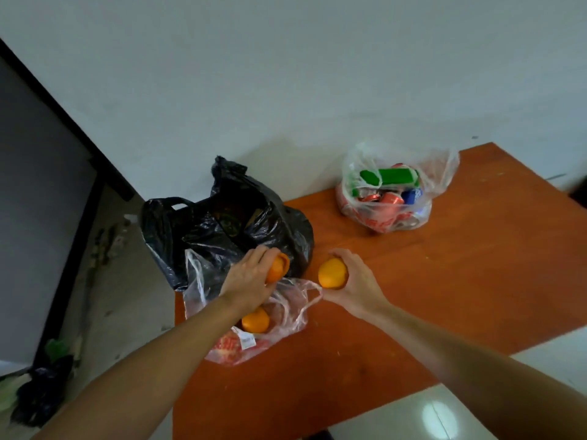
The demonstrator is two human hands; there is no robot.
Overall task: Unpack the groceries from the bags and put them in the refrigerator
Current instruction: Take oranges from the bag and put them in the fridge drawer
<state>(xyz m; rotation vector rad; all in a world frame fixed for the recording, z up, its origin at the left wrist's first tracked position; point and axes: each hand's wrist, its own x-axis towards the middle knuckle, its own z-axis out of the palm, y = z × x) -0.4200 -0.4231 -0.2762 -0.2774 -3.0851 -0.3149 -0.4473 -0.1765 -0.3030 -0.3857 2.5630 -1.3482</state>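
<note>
My left hand grips an orange just above a clear plastic bag at the table's left edge. One more orange lies inside that bag, partly under my forearm. My right hand holds a second orange over the table, just right of the bag's handle. A black plastic bag stands open behind the clear one; its contents are dark and hard to make out. No refrigerator is in view.
A second clear bag holding drink cans and a green package sits at the far side of the orange-brown table. A white wall is behind. Dark frame and floor clutter lie to the left, light tiles at the lower right.
</note>
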